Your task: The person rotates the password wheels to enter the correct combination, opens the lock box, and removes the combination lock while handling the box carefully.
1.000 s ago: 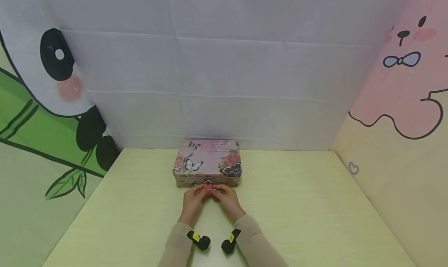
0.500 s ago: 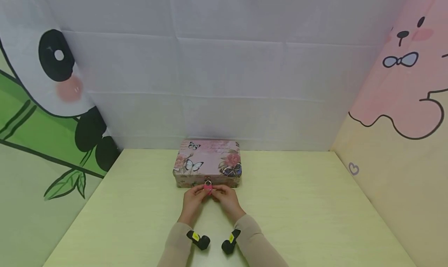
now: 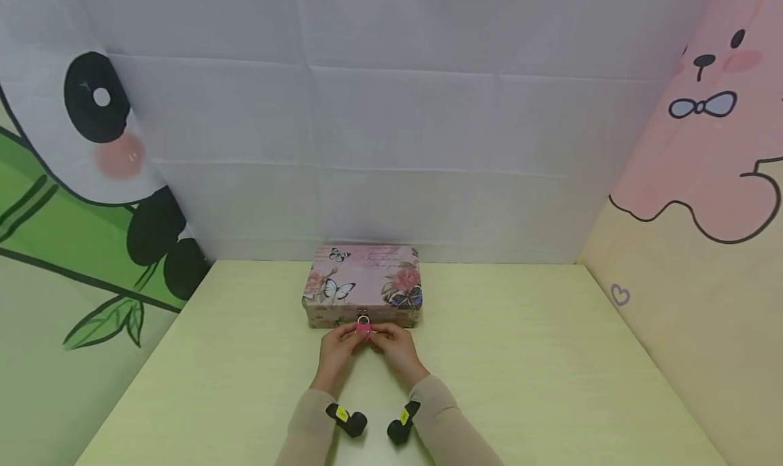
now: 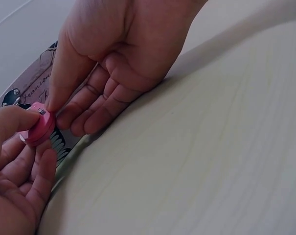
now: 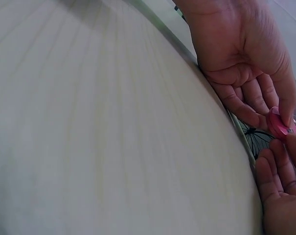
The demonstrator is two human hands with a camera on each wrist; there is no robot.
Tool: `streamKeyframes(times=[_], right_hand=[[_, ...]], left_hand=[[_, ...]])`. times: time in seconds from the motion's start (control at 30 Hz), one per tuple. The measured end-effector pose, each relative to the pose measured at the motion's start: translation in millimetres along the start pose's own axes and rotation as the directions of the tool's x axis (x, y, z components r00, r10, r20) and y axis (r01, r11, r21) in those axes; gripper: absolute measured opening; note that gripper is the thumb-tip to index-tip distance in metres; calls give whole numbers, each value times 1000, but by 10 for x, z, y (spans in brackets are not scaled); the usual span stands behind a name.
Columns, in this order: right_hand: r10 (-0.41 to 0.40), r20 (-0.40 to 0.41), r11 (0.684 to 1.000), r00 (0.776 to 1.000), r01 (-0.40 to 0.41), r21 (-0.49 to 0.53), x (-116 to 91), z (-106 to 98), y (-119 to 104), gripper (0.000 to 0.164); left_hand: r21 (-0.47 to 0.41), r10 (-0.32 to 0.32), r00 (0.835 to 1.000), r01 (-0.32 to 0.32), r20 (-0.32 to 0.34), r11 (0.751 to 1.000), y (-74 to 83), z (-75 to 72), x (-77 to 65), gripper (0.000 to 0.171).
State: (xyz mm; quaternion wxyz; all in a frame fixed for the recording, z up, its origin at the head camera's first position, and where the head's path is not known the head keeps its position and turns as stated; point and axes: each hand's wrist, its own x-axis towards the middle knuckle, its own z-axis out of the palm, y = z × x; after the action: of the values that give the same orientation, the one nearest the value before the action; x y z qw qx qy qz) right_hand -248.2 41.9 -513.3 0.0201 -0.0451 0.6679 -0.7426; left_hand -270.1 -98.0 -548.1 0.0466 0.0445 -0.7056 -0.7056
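A small pink padlock (image 3: 363, 329) with a silvery shackle is at the front clasp (image 3: 363, 312) of a pink floral box (image 3: 361, 270) with butterflies. The shackle reaches up to the clasp in the head view. My left hand (image 3: 336, 352) pinches the padlock from the left. From the other side, my right hand (image 3: 396, 350) grips it with thumb and fingertips. Up close in the left wrist view, the padlock (image 4: 40, 125) shows a small marked window on its edge, with a thumb beside it. In the right wrist view, fingers partly cover the padlock (image 5: 280, 123).
The pale wood-grain table (image 3: 520, 357) extends to both sides of the box. A white cloth backdrop (image 3: 391, 126) rises right behind it. Side panels with a panda (image 3: 116, 119) and a pink bear (image 3: 703, 126) flank the table. Black wrist cameras (image 3: 351, 422) sit on both sleeves.
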Motion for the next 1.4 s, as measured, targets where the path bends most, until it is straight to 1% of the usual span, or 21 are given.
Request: streamKeyframes(times=[0.17,0.4,0.5,0.6,0.73,0.83,0.97,1.1,1.27,1.4], right_hand=[[1,-2,1000,1000,-1,0,26,-1,36,22],[7,-15,1000,1000,-7,-1,178,-25,321,22],[18,-21,1000,1000,-18,-4,206,-32,377,23],[21,-22,1000,1000,-21,-5,206,-35,388,23],[-4,-5,1000,1000,4,-2,124,-20,227,22],[-12,-1,1000,1000,12,1,119,-16,212,22],[6,-19,1000,1000,-6,6,197,-25,364,23],[9,-30,1000,1000,-9,-4,210,-21,373,24],[25,-40,1000,999,-25,-10,199,-17,347,24],[28,-43,1000,999,-29,-10,198,-18,351,24]], left_hand=[[-18,3,1000,-3,3,1000,9,-1,-11,31],[-14,3,1000,-3,-1,1000,-2,0,-15,31],[-9,1,1000,-2,-4,1000,-11,-2,-13,31],[-2,2,1000,-2,-6,1000,-14,-4,-11,31],[-3,2,1000,-2,-8,1000,-5,-2,-14,32],[3,-1,1000,1,-15,1000,-12,1,-12,31],[6,-20,999,20,-48,1000,-32,4,0,27],[-34,-42,996,40,-78,999,-25,10,5,26],[-75,-70,995,65,-72,995,-1,10,-8,29],[-92,-77,995,71,-58,993,8,-1,-26,30]])
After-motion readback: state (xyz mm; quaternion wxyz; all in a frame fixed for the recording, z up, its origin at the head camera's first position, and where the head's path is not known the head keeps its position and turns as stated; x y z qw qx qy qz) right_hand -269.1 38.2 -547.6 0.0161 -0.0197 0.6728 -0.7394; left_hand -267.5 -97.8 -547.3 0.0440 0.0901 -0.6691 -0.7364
